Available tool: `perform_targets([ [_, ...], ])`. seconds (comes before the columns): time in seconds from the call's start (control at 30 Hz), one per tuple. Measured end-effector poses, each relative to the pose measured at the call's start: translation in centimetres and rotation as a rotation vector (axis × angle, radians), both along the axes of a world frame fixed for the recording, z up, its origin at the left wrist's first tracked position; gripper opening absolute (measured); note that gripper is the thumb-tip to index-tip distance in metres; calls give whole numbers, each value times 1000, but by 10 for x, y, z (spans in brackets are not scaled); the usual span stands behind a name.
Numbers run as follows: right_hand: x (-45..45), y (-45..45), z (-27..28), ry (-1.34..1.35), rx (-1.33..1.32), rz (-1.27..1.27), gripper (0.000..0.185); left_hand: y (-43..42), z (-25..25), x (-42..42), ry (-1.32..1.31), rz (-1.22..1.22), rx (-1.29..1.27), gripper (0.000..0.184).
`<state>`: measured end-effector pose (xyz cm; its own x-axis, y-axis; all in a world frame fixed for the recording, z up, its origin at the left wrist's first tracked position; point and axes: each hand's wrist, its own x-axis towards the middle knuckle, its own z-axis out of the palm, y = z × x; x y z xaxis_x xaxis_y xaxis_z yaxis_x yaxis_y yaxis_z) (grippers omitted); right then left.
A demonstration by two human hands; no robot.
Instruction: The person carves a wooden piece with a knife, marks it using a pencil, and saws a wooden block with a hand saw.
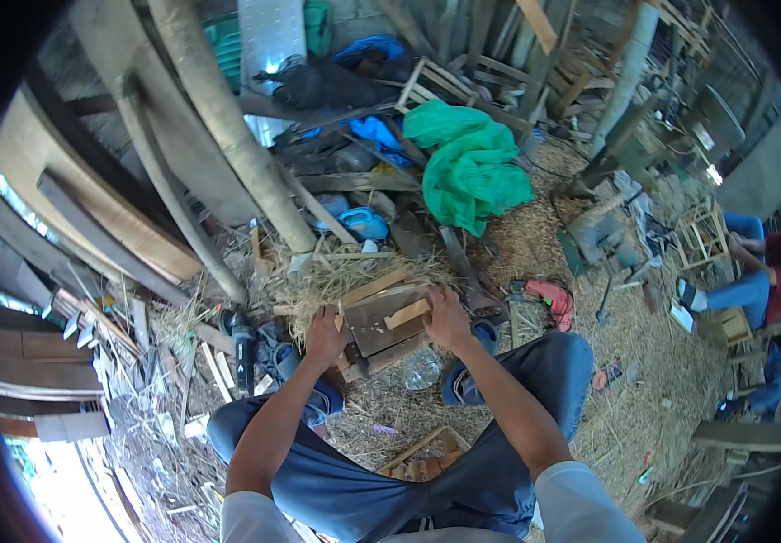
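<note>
Between my feet lies a flat brown wooden board (374,333), low and blocky, with bits of wood scattered on its top. My left hand (325,338) is curled at its left edge, fingers bent over the side. At the far right corner, my right hand (447,319) grips the edge with bent fingers. A short pale wood strip (407,313) rests on the board, its right end close to my right fingers. A dark tool or bar end (360,364) shows at the board's near left corner. My palms and fingertips are partly hidden.
Left of my feet stands a black power tool (244,348). A red drill (550,300) lies to the right on shavings. Beyond are a green sheet (470,167), a blue container (364,223) and leaning planks (227,118). Another person (775,271) sits far right by a wooden frame (702,235).
</note>
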<state>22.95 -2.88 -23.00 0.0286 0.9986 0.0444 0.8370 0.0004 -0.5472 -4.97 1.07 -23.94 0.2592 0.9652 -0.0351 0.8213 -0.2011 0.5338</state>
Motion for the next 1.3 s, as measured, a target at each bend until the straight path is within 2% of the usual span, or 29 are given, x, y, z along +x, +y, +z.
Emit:
perform_targets([
  [0.1, 30, 2, -13, 107, -6, -190, 45, -1, 38, 47, -124, -95, -57, 31],
  [0.17, 70, 10, -67, 429, -101, -348, 36, -5, 43, 83, -319, -239, -135, 21],
  [0.2, 84, 6, -75, 438, -109, -364, 36, -11, 46, 105, -326, -325, -235, 22],
  [0.23, 100, 4, -81, 561, -182, -544, 29, -18, 46, 129, -336, -404, -338, 22],
  [0.27, 115, 4, -85, 675, -249, -723, 24, -23, 27, 157, -407, -446, -419, 22],
  [0.3, 128, 1, -88, 669, -253, -734, 24, -27, 2, 188, -482, -488, -500, 23],
  [0.37, 152, -11, -97, 1113, -353, -1005, 27, -26, -30, 253, -373, -303, -746, 27],
  [0.4, 161, -16, -121, 1104, -360, -1017, 27, -24, -56, 277, -378, -306, -760, 27],
  [0.47, 180, -27, -182, 478, -153, -858, 27, -25, -112, 319, -448, 29, -757, 32],
  [0.5, 189, -28, -185, 302, -243, -724, 36, -26, -130, 334, -447, 30, -771, 32],
  [0.57, 192, -25, -187, 187, -291, -661, 40, -31, -161, 349, -179, 177, -624, 35],
  [0.6, 189, -22, -183, 76, -323, -591, 44, -33, -167, 354, -165, 185, -635, 35],
  [0.67, 182, -18, -168, 13, -387, -579, 46, -36, -170, 360, -334, 229, -706, 32],
  [0.7, 180, -17, -169, -60, -431, -566, 47, -34, -158, 359, -420, 202, -803, 38],
  [0.73, 177, -17, -184, -56, -431, -557, 47, -30, -157, 359, -417, 212, -799, 38],
  [0.77, 178, -22, -217, -199, -386, -551, 46, -29, -167, 363, -403, 313, -872, 40],
  [0.8, 188, -16, -215, -319, -560, -262, 41, -31, -182, 368, -390, 414, -944, 41],
  [0.83, 197, -9, -211, -398, -670, 47, 37, -36, -202, 376, -357, 481, -779, 45],
  [0.87, 197, -5, -198, -403, -662, 53, 37, -32, -190, 375, -364, 488, -772, 45],
  [0.93, 193, 3, -171, -177, -743, 137, 29, -23, -148, 365, -303, 498, -852, 40],
  [0.97, 196, 8, -156, -185, -730, 138, 29, -18, -155, 359, -313, 497, -840, 40],
  [1.03, 205, 17, -122, -339, -697, 509, 30, -17, -183, 345, -543, 312, -1006, 32],
  [1.07, 209, 22, -77, -245, -765, 335, 32, -16, -156, 341, -553, 327, -995, 32],
  [1.1, 202, 15, -36, -275, -692, 163, 34, -13, -110, 335, -773, 311, -1109, 26],
  [1.13, 195, 9, 7, -285, -610, -11, 35, -13, -76, 327, -993, 283, -1214, 22],
  [1.17, 185, 0, 29, -424, -381, -186, 38, -13, -64, 321, -1074, 288, -1300, 25],
  [1.2, 179, -3, 46, -422, -366, -183, 38, -15, -51, 315, -1076, 285, -1284, 25],
  [1.27, 171, -10, 71, 239, -813, -594, 37, -24, -24, 306, -1142, 238, -1319, 29],
  [1.3, 168, -19, 74, 232, -792, -589, 37, -25, -1, 295, -1090, 115, -1286, 32],
])
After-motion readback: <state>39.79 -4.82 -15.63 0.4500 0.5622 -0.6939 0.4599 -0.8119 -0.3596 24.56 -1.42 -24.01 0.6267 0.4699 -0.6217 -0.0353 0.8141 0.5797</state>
